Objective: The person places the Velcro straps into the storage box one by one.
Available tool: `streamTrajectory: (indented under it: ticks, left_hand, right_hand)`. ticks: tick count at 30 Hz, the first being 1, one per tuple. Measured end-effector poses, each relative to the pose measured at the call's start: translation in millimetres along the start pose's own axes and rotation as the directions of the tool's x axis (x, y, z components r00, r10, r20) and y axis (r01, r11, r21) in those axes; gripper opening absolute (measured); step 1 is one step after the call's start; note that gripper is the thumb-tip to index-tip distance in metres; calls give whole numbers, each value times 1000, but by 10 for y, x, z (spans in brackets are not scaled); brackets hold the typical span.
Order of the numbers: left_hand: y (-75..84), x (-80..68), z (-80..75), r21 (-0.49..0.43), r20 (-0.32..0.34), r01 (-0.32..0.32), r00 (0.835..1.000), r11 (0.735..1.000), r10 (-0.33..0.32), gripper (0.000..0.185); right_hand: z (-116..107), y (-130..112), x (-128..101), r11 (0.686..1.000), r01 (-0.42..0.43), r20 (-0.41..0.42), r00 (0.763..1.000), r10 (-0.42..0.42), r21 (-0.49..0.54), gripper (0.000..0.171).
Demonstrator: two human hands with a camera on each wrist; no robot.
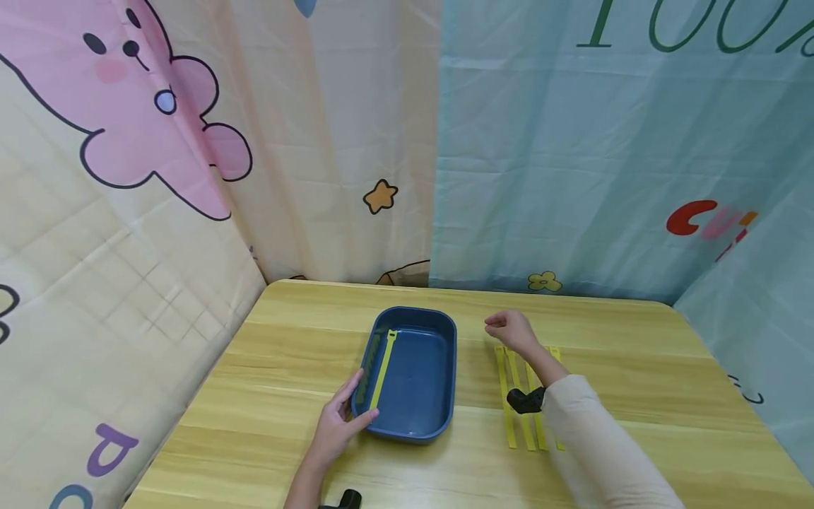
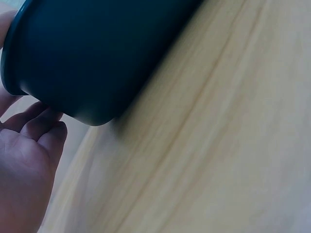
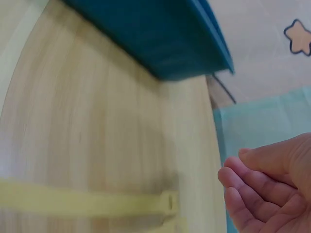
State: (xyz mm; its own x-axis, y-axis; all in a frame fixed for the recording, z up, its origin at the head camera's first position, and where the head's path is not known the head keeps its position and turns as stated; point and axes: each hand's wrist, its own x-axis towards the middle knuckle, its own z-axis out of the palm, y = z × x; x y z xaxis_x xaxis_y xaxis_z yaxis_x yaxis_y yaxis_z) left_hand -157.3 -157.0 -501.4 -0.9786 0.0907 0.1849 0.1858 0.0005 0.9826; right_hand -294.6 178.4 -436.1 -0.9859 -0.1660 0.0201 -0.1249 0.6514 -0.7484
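Note:
A dark blue tray [image 1: 413, 417] sits mid-table with one yellow strap [image 1: 384, 367] lying along its left inner side. My left hand [image 1: 337, 424] rests against the tray's near-left corner [image 2: 73, 82], thumb on the rim and fingers straight. My right hand [image 1: 509, 331] hovers to the right of the tray, fingers loosely curled [image 3: 252, 189] and holding nothing. Below it several yellow straps [image 1: 524, 396] lie side by side on the wood; one strap end [image 3: 97, 204] shows in the right wrist view.
The wooden table [image 1: 636, 353] is enclosed by cartoon-printed cloth walls at the left, back and right. A black wrist camera mount [image 1: 524, 400] sits on my right sleeve, over the straps. Bare wood lies to the tray's left and at the far right.

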Motion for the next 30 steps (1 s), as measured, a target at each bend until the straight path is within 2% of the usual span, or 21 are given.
streamTrajectory:
  ticks: [3,11,21,30]
  left_hand:
    - [1,-4,-5,-1,-5,5,1000,1000,-5,70]
    - [20,-9,-11,-7,-4,15,1000,1000,-15,70]
    - [4,4,7,-14,3,0,1000,1000,0,69]
    - [3,-2,-1,-7,-2,-4,1000,1000,4,69]
  right_hand:
    - [-50,115,-22,999,-14,22,1000,15,-30,26]
    - [-107,221,-40,998,-63,29,998,64,-15,27]
    - [-10,305,-63,983,-12,67,997,25,-184,34]
    - [25,288,-54,950,85,105,993,-55,-302,36]
